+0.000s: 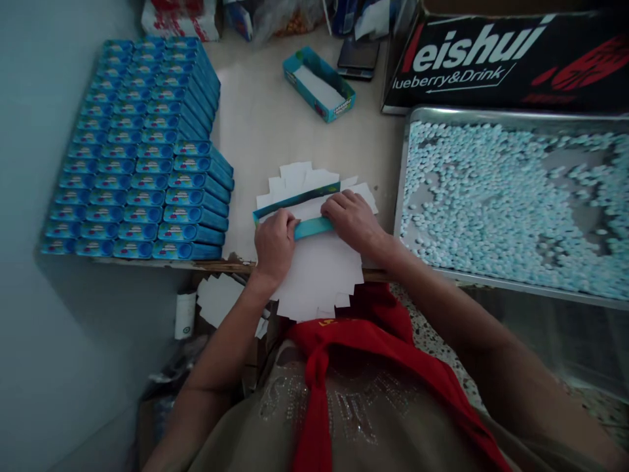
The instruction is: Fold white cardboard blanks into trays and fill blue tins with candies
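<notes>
A stack of flat white carton blanks [319,272] lies at the table's near edge and overhangs it. On top of the stack is a partly folded teal carton [295,203]. My left hand [273,244] pinches its near flap at the left end, fingers curled. My right hand [350,217] presses down on the carton's right end with bent fingers. Both hands touch the same carton.
A large block of stacked finished teal boxes [142,144] fills the left of the table. An open teal box [318,83] and a phone [358,58] lie at the back. A metal tray [407,131] of pale blue tablets stands at the right, with a black drink carton [506,59] behind it.
</notes>
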Demonstrator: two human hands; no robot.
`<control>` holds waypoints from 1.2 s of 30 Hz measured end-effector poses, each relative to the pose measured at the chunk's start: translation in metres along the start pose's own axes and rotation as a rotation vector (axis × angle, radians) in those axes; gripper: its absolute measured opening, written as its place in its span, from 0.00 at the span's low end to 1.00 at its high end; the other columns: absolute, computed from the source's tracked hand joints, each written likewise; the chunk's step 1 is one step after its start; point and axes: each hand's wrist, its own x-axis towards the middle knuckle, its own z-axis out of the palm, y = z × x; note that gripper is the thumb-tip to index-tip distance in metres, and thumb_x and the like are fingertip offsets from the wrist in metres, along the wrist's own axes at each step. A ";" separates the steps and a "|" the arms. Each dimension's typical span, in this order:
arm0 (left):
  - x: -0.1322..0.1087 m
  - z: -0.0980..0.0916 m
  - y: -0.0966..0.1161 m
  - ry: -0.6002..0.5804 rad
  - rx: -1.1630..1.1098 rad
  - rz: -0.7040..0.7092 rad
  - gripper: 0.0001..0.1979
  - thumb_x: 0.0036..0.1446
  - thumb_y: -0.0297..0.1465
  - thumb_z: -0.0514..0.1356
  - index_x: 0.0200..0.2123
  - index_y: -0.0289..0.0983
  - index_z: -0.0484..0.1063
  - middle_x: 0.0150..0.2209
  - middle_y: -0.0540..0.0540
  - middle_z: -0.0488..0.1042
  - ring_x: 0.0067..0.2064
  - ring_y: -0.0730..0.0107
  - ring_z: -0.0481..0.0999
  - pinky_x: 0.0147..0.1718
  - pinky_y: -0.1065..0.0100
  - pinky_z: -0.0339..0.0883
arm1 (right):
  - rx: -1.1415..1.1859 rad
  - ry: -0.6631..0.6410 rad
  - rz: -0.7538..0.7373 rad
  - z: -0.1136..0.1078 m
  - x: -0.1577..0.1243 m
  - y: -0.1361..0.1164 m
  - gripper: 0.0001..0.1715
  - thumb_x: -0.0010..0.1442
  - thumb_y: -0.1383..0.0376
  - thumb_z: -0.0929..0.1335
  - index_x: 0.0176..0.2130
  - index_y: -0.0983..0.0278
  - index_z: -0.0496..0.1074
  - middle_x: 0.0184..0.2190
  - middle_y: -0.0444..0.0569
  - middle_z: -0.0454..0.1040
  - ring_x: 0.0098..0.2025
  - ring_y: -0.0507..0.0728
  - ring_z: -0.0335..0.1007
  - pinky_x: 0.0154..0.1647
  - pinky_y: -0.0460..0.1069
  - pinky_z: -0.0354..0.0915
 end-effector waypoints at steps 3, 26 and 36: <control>-0.008 0.002 -0.001 0.122 0.023 0.076 0.17 0.78 0.42 0.50 0.39 0.41 0.72 0.43 0.40 0.77 0.48 0.56 0.74 0.49 0.55 0.67 | -0.097 0.036 -0.017 0.006 -0.015 -0.011 0.19 0.77 0.63 0.58 0.49 0.61 0.77 0.51 0.60 0.74 0.53 0.67 0.61 0.52 0.59 0.56; -0.013 0.002 -0.017 -0.217 0.204 0.196 0.27 0.74 0.52 0.46 0.47 0.37 0.74 0.45 0.32 0.76 0.49 0.44 0.71 0.43 0.52 0.62 | -0.186 -0.187 -0.071 0.009 0.003 -0.031 0.20 0.78 0.57 0.59 0.51 0.67 0.72 0.49 0.62 0.75 0.50 0.67 0.67 0.44 0.54 0.56; -0.007 -0.009 -0.033 -0.197 0.098 0.206 0.21 0.73 0.48 0.53 0.39 0.39 0.75 0.41 0.36 0.76 0.46 0.48 0.73 0.42 0.55 0.63 | 0.010 -0.468 -0.116 -0.015 0.018 -0.021 0.11 0.73 0.60 0.68 0.51 0.64 0.75 0.48 0.55 0.81 0.48 0.61 0.75 0.38 0.51 0.57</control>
